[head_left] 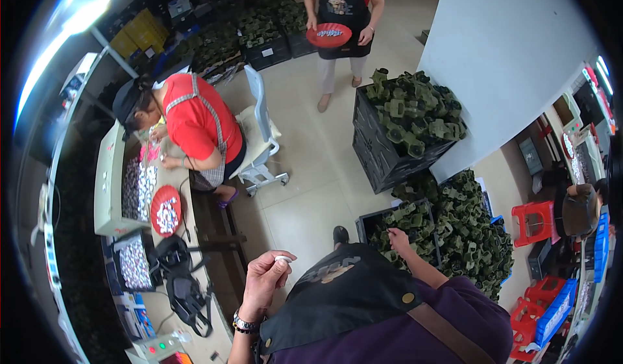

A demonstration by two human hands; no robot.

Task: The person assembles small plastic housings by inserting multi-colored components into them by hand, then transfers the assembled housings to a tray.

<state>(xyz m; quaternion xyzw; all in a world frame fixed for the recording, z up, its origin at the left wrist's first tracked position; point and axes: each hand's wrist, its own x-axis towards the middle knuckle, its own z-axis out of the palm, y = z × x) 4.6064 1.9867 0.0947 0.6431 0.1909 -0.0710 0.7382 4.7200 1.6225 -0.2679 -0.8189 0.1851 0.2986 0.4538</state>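
A small white piece [283, 259], rounded and pale, sits pinched at the fingertips of the left hand [266, 276], raised at chest height above the floor [305, 188] and just beside the tabletop [195, 234]. Too small to tell its kind. Left grip: narrow, thumb and fingers closed on the piece, palm turned inward, wrist bent up, a beaded bracelet [244, 324] round the wrist. The right hand [397, 239] reaches fwd and down w/ arm extended into a black crate [371, 224] heaped w/ dark green moulded parts [422, 224]; fingers curl among the parts, but whether this grip holds one or is loose, cannot tell. The wearer's dark apron [344, 292] over a purple top fills the lower frame.

More green parts pile up at right, and a taller black crate [379, 153] nearby brims w/ the same. At left, a seated person in a red shirt [195, 120] bends over the tabletop, hands at a tray of small white pieces, a round red dish [165, 211] of them close by. At top, a standing person in a black apron [342, 13] holds another red dish [329, 35]. A white chair [263, 130] stands between them. Red stools [533, 221] at far right.
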